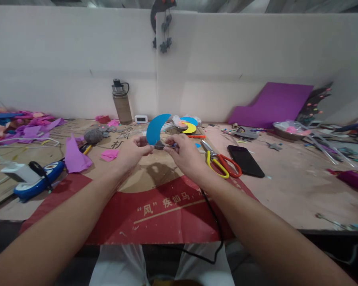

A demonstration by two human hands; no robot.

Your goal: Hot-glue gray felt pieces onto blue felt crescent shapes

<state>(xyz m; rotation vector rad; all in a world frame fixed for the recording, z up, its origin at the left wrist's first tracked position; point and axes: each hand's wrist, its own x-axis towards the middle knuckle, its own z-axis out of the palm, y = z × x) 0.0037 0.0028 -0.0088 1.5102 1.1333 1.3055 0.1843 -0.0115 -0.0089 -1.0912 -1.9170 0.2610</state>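
A blue paper crescent [155, 130] stands upright between my two hands above the table, its upper tip pointing right. My left hand [135, 150] is closed, its thumb and fingers pinching the crescent's lower left edge. Closed as well, my right hand [183, 150] pinches at the crescent's lower right end, which is dark and partly hidden by the fingers. Just behind my right hand lie a yellow cut-out [188, 127] and another blue piece [190, 119]. Scissors [217, 162] with one yellow and one red handle rest to the right of my right hand.
A black phone [246, 161] lies beyond the scissors. Red printed paper [155, 222] covers the table's front. To the left are a grey yarn ball [93, 135], purple scraps [76, 155] and a blue power strip [38, 186]. A bottle [122, 104] and purple sheet [274, 104] stand behind.
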